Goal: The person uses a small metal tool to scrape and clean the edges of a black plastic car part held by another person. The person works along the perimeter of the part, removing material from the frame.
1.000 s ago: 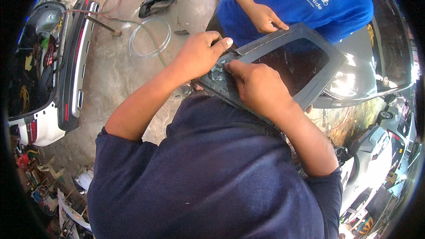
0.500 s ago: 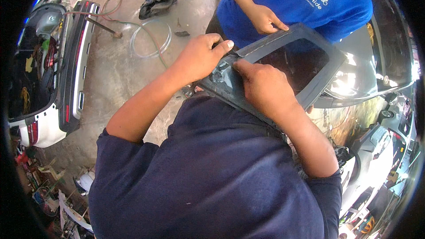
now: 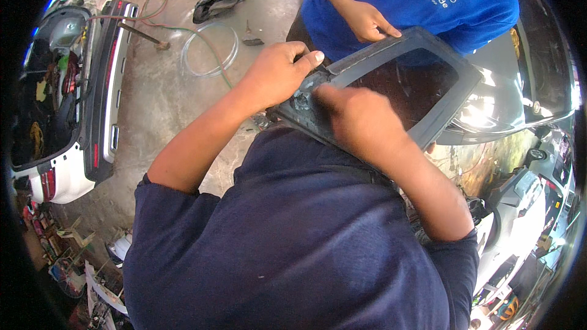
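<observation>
A dark grey rectangular frame panel [image 3: 449, 64] with a dark inner pane is held up in front of my chest. My left hand [image 3: 278, 73] grips its near left corner, thumb stretched along the top edge. My right hand [image 3: 361, 119] is blurred and presses on the frame's near edge, fingers curled; whether it holds anything small is hidden. Another person in a blue shirt [image 3: 440, 6] stands across from me, one hand [image 3: 365, 20] gripping the frame's far edge.
A white car's open rear [image 3: 67, 110] with a dark bumper stands at the left. On the concrete floor lie a coiled clear hose [image 3: 211, 49], a dark bag [image 3: 217, 0] and a hammer [image 3: 143, 35]. A shiny silver car body [image 3: 507, 104] is at the right.
My right hand has slid left along the frame's near edge toward the corner by my left hand and is now blurred. The frame and the other person's hand stay about where they were.
</observation>
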Motion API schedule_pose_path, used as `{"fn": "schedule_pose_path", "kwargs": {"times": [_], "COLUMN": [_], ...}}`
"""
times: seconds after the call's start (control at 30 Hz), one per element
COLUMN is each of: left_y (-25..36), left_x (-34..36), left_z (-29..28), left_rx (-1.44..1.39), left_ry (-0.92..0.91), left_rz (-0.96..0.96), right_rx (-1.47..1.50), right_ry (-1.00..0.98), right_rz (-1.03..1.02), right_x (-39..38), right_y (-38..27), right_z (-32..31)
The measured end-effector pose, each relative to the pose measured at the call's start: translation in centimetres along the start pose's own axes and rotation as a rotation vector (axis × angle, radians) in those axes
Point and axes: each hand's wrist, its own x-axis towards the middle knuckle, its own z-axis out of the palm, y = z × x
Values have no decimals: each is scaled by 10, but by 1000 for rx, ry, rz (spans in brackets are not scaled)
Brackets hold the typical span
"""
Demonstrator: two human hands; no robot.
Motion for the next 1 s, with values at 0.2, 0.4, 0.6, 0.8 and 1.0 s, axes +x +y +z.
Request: {"fn": "schedule_pose_path", "kwargs": {"times": [0.2, 0.4, 0.6, 0.8, 1.0], "left_y": [-10, -11, -4, -3, -8], "left_x": [1, 1, -2, -4, -4], "left_z": [2, 4, 5, 9, 13], "left_rx": [-38, -50, -17, -45, -4], "left_ry": [-27, -51, -26, -7, -4], "left_rz": [-27, -35, -41, -66, 3], "right_rx": [-4, -69, -116, -118, -133], "right_ry": [13, -22, -31, -55, -20], "right_rz": [14, -42, -64, -98, -121], "right_x": [5, -2, -6, -11, -11], "right_y": [6, 7, 1, 1, -1], "right_z": [-2, -5, 0, -3, 2]}}
